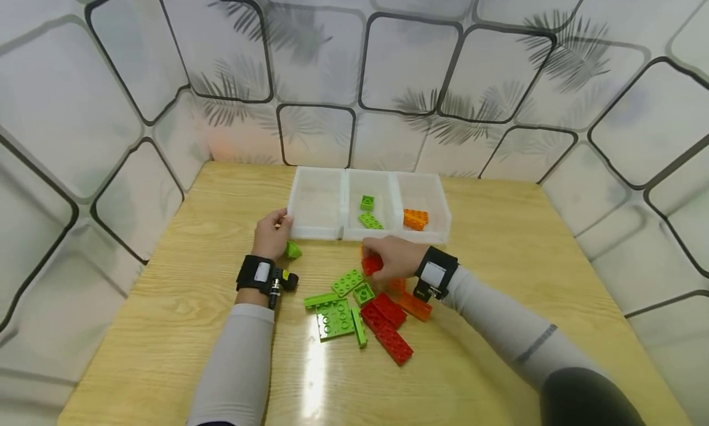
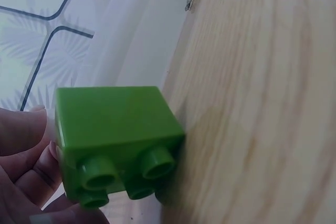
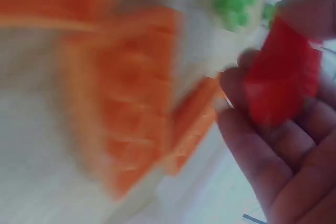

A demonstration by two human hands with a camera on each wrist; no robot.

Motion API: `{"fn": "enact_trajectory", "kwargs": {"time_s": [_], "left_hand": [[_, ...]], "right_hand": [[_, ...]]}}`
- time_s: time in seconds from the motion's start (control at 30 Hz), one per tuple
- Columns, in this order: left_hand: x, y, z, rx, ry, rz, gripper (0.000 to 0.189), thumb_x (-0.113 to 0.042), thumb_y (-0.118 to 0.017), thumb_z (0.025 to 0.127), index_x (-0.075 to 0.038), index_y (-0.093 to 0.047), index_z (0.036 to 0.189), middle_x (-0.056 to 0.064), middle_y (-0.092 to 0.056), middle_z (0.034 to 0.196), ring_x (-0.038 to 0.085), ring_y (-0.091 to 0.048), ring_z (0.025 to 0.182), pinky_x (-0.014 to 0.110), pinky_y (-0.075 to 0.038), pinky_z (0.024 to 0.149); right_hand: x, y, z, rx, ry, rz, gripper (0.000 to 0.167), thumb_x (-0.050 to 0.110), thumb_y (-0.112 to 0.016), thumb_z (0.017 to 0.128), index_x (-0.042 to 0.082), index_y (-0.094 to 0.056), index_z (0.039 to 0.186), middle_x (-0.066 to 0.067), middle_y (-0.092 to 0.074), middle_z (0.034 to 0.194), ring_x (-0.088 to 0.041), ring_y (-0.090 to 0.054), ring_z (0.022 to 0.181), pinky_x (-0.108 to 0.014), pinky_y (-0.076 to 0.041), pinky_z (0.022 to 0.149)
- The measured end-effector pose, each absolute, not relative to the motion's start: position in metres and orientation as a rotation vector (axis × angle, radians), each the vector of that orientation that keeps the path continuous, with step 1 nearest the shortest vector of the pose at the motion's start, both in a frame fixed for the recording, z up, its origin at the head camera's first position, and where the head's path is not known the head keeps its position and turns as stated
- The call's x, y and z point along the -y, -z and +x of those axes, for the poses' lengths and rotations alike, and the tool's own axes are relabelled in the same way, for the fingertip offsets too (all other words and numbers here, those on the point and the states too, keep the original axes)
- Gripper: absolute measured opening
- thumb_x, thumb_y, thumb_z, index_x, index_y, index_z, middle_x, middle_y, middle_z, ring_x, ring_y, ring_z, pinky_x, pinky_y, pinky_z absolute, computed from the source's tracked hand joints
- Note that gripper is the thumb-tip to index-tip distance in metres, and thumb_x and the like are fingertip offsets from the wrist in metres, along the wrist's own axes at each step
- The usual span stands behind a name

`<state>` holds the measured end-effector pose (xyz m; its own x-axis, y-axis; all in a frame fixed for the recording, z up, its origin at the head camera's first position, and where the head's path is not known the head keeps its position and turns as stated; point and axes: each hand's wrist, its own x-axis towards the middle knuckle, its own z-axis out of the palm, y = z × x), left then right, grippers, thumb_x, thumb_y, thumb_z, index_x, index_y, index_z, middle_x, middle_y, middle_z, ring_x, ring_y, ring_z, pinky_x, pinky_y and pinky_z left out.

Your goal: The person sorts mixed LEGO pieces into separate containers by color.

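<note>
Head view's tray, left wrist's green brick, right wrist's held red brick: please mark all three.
White tray (image 1: pixel 317 205): head view, floor of the left compartment.
Green brick (image 2: pixel 113 116): left wrist view, smooth side face.
Red brick (image 3: pixel 279 80): right wrist view, exposed side.

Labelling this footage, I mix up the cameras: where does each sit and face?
Head: worn on the head, facing forward and down at table and white tray; left hand, right hand and forearms show.
Left wrist: worn there, facing the green block near the tray; part of the left hand shows.
Right wrist: worn there, facing the red block that the right hand holds, and orange blocks; part of that hand shows.
Shared by head and right wrist: the red block.
</note>
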<state>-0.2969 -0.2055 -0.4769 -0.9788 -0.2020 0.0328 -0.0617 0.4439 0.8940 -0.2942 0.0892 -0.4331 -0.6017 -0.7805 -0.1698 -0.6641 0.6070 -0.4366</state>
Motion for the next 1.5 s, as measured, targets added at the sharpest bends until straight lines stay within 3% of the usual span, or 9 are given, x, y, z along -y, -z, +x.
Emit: {"fn": "enact_trajectory", "kwargs": {"time_s": [0.13,0.27,0.37,0.6,0.73,0.97,1.17,1.3,1.5], "left_hand": [[0.205,0.475,-0.298,2.548,1.549,0.233,0.041,-0.026,-0.05,0.104,-0.005,-0.056,0.138,0.015,-0.059,0.107,0.027,-0.057,0.089,0.031,-0.043,0.072],[0.204,0.475,-0.299,2.543,1.552,0.23,0.04,-0.025,-0.051,0.103,-0.005,-0.056,0.138,0.014,-0.059,0.106,0.026,-0.056,0.088,0.03,-0.042,0.072],[0.204,0.476,-0.3,2.54,1.569,0.217,0.04,-0.024,-0.052,0.103,-0.005,-0.057,0.137,0.014,-0.059,0.105,0.025,-0.056,0.088,0.028,-0.043,0.072],[0.202,0.481,-0.297,2.53,1.596,0.231,0.039,-0.025,-0.053,0.103,-0.005,-0.058,0.136,0.014,-0.059,0.104,0.025,-0.057,0.087,0.028,-0.043,0.07],[0.201,0.481,-0.297,2.516,1.608,0.216,0.039,-0.025,-0.053,0.102,-0.005,-0.059,0.135,0.014,-0.06,0.103,0.025,-0.059,0.085,0.026,-0.044,0.067],[0.202,0.479,-0.299,2.522,1.577,0.204,0.037,-0.024,-0.054,0.102,-0.005,-0.06,0.134,0.015,-0.061,0.103,0.026,-0.06,0.085,0.026,-0.044,0.067],[0.202,0.48,-0.297,2.527,1.566,0.208,0.038,-0.024,-0.054,0.102,-0.004,-0.059,0.134,0.015,-0.061,0.105,0.027,-0.059,0.086,0.027,-0.044,0.068],[0.201,0.48,-0.297,2.533,1.536,0.199,0.038,-0.022,-0.054,0.102,-0.002,-0.058,0.135,0.016,-0.062,0.106,0.029,-0.06,0.087,0.027,-0.044,0.069],[0.201,0.481,-0.297,2.524,1.519,0.199,0.037,-0.02,-0.054,0.102,-0.002,-0.058,0.134,0.017,-0.063,0.107,0.03,-0.061,0.089,0.029,-0.045,0.072]], "right_hand": [[-0.076,0.424,-0.306,-2.563,0.6,-1.173,0.044,0.014,-0.068,0.081,0.013,-0.053,0.122,-0.002,-0.058,0.089,-0.013,-0.048,0.069,-0.026,-0.041,0.062],[-0.056,0.42,-0.318,-2.634,0.655,-1.268,0.022,0.005,-0.063,0.083,0.012,-0.062,0.104,-0.003,-0.055,0.088,-0.015,-0.045,0.074,-0.028,-0.039,0.068],[-0.04,0.418,-0.325,-2.68,0.673,-1.296,0.011,0.005,-0.064,0.085,0.013,-0.06,0.089,-0.002,-0.051,0.084,-0.016,-0.045,0.076,-0.028,-0.038,0.069],[0.006,0.427,-0.328,-2.877,0.284,-1.438,0.004,0.017,-0.059,0.088,0.015,-0.056,0.085,-0.001,-0.048,0.082,-0.015,-0.042,0.068,-0.026,-0.032,0.06],[0.026,0.44,-0.329,-3.066,-0.005,-1.434,0.011,0.026,-0.053,0.094,0.016,-0.058,0.09,-0.002,-0.051,0.088,-0.02,-0.046,0.074,-0.03,-0.034,0.062],[0.049,0.45,-0.337,-3.178,-0.286,-1.191,0.02,0.033,-0.054,0.101,0.022,-0.063,0.116,0.0,-0.063,0.113,-0.021,-0.06,0.103,-0.038,-0.048,0.088],[0.057,0.444,-0.34,-3.015,-0.216,-1.055,0.027,0.027,-0.052,0.103,0.025,-0.066,0.125,-0.004,-0.055,0.14,-0.021,-0.062,0.116,-0.044,-0.037,0.111],[0.06,0.437,-0.342,-2.939,-0.111,-0.985,0.025,0.024,-0.053,0.103,0.027,-0.07,0.122,0.0,-0.058,0.138,-0.016,-0.057,0.125,-0.049,-0.03,0.115],[0.061,0.433,-0.343,-2.897,-0.109,-0.976,0.027,0.023,-0.052,0.103,0.027,-0.068,0.124,0.001,-0.058,0.14,-0.016,-0.049,0.134,-0.05,-0.029,0.115]]}}
